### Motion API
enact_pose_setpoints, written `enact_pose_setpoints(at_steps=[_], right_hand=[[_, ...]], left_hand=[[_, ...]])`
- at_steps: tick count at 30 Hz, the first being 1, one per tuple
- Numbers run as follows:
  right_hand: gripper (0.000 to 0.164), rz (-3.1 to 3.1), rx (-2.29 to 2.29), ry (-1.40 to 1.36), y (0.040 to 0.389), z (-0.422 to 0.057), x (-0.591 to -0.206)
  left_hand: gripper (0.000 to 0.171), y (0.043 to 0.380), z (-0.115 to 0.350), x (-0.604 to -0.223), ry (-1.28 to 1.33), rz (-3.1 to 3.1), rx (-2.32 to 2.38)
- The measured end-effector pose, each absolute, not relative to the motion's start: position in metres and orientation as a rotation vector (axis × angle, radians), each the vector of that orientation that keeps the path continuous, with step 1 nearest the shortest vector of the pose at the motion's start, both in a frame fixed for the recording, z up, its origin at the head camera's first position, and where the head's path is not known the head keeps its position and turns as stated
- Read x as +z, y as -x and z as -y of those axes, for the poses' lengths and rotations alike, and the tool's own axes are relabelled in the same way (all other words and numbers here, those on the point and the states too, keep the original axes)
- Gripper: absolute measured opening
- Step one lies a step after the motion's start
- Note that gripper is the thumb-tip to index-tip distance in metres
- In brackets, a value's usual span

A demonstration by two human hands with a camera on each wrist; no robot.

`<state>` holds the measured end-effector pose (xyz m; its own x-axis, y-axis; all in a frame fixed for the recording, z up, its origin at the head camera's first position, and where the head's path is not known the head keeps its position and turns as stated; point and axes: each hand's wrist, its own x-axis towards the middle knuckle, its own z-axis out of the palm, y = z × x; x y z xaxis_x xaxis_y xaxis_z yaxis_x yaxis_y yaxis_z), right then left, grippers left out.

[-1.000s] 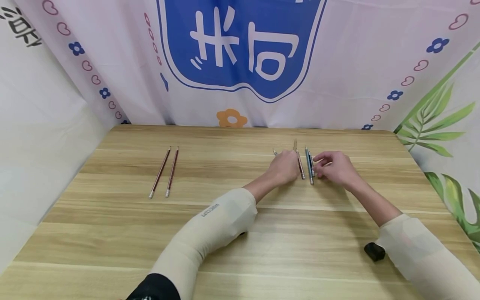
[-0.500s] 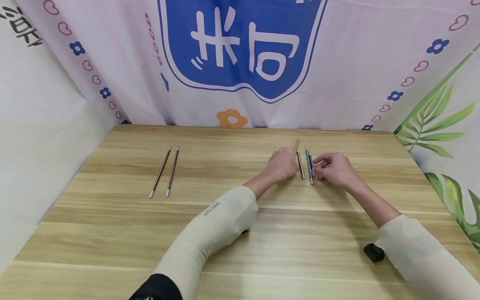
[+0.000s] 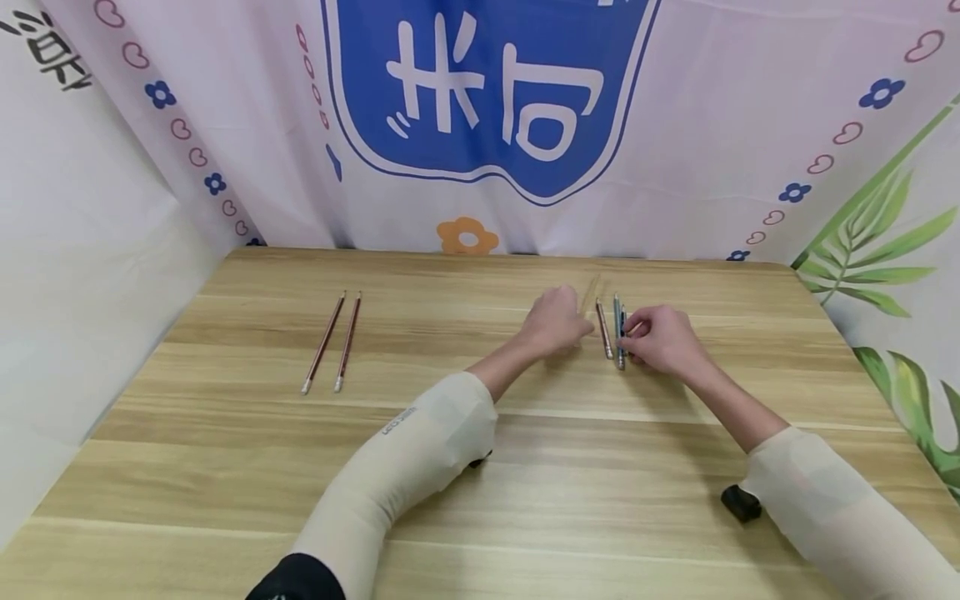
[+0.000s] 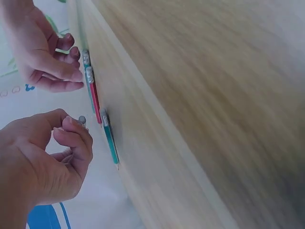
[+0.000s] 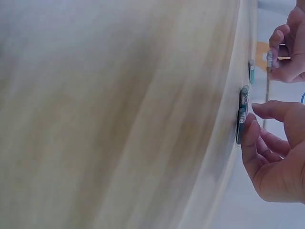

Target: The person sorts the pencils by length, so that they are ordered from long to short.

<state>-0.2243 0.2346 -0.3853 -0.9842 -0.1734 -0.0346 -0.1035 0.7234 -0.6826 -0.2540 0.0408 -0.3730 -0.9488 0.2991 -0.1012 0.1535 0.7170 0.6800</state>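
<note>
My left hand pinches a thin pencil near its silver eraser end; its shaft is a faint tan blur in the head view. Just right of that hand, a red pencil lies on the table beside a teal pencil and a darker one. My right hand is at the right side of these, fingers bent, fingertips right by the eraser ends. The right wrist view shows its thumb and forefinger apart. Another green pencil lies near the left hand, hidden behind it in the head view.
Two red pencils with white erasers lie side by side on the left of the wooden table. A printed cloth hangs behind the table's far edge.
My left hand has drawn left, with the pinched pencil moving along. My right hand's fingertips have shifted slightly left against the teal pencil, which now lies straighter.
</note>
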Motion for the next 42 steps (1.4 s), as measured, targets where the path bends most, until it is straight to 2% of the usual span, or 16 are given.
enact_pose_setpoints(at_steps=[6,10,12,17,30,37,42], right_hand=[[0.017,-2.867,-1.07,0.255,0.227,-0.232,-0.386],[0.017,-2.868,-1.049,0.243,0.229,-0.23,-0.386],[0.018,-2.864,-1.032,0.224,0.23,-0.229,-0.385],[0.019,-2.867,-0.999,0.209,0.232,-0.229,-0.384],[0.023,-2.879,-0.947,0.173,0.237,-0.227,-0.382],[0.024,-2.87,-0.894,0.132,0.239,-0.227,-0.38],[0.025,-2.851,-0.888,0.127,0.241,-0.225,-0.378]], left_hand=[[0.051,0.251,-0.025,-0.365,-0.32,-2.655,1.161],[0.053,0.251,-0.013,-0.363,-0.293,-2.626,1.224],[0.049,0.25,-0.006,-0.362,-0.289,-2.605,1.257],[0.023,0.25,0.011,-0.362,-0.276,-2.57,1.341],[0.009,0.25,0.048,-0.364,-0.175,-2.322,1.691],[0.015,0.249,0.062,-0.365,-0.062,-2.162,1.855],[0.035,0.248,0.071,-0.366,-0.021,-2.072,1.934]])
